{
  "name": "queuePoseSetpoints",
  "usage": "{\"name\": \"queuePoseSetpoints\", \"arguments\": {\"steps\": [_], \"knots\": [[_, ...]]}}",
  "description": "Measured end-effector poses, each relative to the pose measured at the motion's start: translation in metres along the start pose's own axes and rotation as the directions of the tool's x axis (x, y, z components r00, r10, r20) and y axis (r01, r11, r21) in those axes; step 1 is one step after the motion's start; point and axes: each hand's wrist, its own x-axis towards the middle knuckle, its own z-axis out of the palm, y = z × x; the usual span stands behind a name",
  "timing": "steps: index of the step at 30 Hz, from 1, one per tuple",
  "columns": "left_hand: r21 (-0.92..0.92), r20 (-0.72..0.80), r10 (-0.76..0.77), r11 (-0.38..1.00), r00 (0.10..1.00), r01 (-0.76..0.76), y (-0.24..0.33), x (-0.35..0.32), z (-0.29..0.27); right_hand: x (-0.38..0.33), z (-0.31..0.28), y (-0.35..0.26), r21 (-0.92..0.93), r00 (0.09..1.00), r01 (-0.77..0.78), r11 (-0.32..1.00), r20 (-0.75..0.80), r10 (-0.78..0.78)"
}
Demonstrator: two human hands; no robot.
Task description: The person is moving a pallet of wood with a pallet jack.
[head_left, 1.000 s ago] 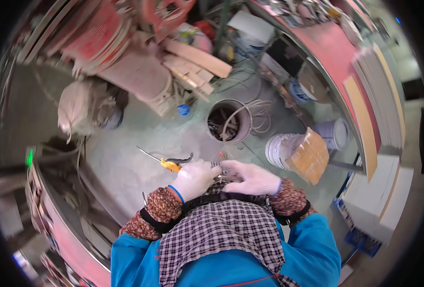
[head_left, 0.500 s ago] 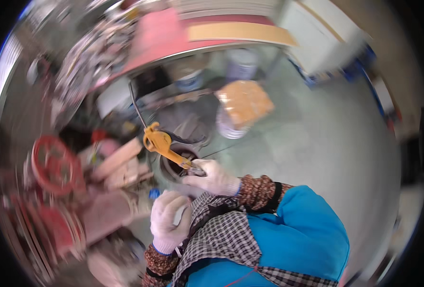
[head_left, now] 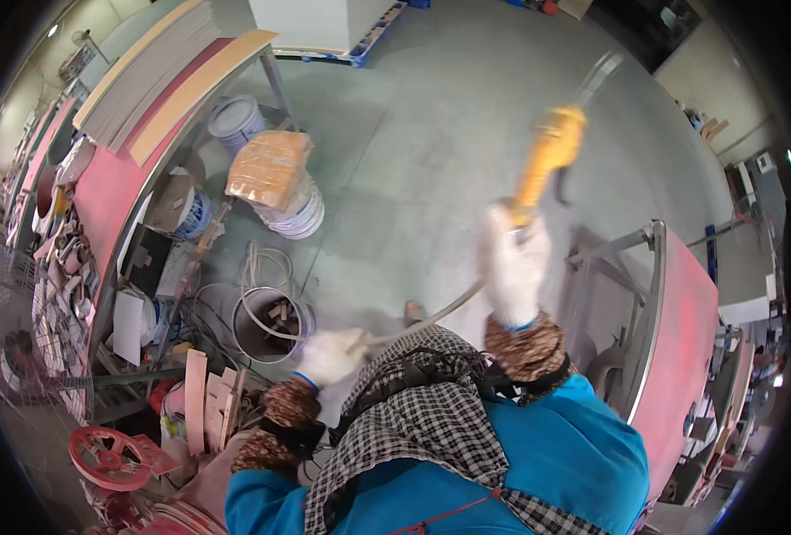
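My right hand point(head_left: 513, 267), in a white glove, is closed around the handle of a yellow air blow gun point(head_left: 543, 160). Its thin metal nozzle points up and away, smeared by motion. From the bottom of that hand a pale air hose point(head_left: 449, 309) sags across to my left hand point(head_left: 333, 355). That hand, gloved too, is closed on the hose in front of my checked apron. Beyond it the hose runs left across a grey metal bucket point(head_left: 304, 332) that has dark scraps inside, and coils on the floor behind.
A red-topped table point(head_left: 694, 308) with a metal frame stands close on my right. To the left are a cluttered workbench point(head_left: 115, 192), a wrapped orange-brown package point(head_left: 269, 165) on a white bucket point(head_left: 302, 214), wooden boards point(head_left: 196, 401) and a red handwheel point(head_left: 108, 457).
My view has turned to the right. My right hand has swung the blow gun away from the metal bucket, out to the right. My left hand now grips the hose.
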Motion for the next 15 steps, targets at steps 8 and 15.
{"name": "queuePoseSetpoints", "arguments": {"steps": [8, 15], "knots": [[0.472, -0.61, 0.02, 0.813, 0.792, 0.343, -0.167, -0.016, -0.057, 0.013, -0.282, 0.22, -0.453, 0.809, -0.435, 0.778, -0.576, 0.117], [0.085, -0.703, -0.237, 0.908, 0.67, 0.41, -0.093, 0.041, -0.121, -0.125, -0.379, 0.413, -0.932, 0.642, -0.304, -0.199, -0.355, 0.68]]}}
